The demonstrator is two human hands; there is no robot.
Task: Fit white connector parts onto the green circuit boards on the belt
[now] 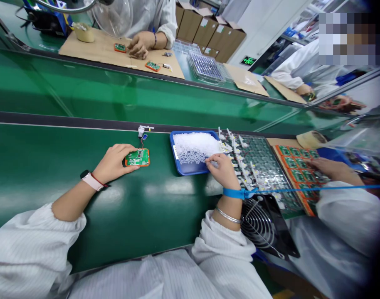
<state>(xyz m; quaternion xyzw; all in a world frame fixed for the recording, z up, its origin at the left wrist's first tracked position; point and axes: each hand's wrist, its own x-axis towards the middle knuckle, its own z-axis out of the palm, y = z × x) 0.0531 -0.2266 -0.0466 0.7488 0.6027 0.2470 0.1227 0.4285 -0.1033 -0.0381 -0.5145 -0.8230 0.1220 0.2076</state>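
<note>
Green belt surface [49, 153] carries an orange-framed green circuit board [136, 158] just ahead of the left hand [113, 163]. The board's left end is gripped by the fingers [129, 154] of that hand, which are clenched around it. A thin wire is led from the board toward the far side, ending at a small white plastic part [141, 132].

The right hand [219, 170] is positioned to the right of the board, at the near rim of a blue tray [190, 171] filled with small white plastic pieces [193, 147]. Its fingers [209, 160] are drawn together among the pieces; whether a piece is grasped cannot be determined. A blue strap [236, 193] is fastened around the right wrist.

Further right, a clear tray [261, 166] is lined with white parts, and orange-framed boards [296, 164] are laid on cardboard beside a co-worker's hand [329, 168]. A black fan [260, 224] is mounted below the right wrist.
</note>
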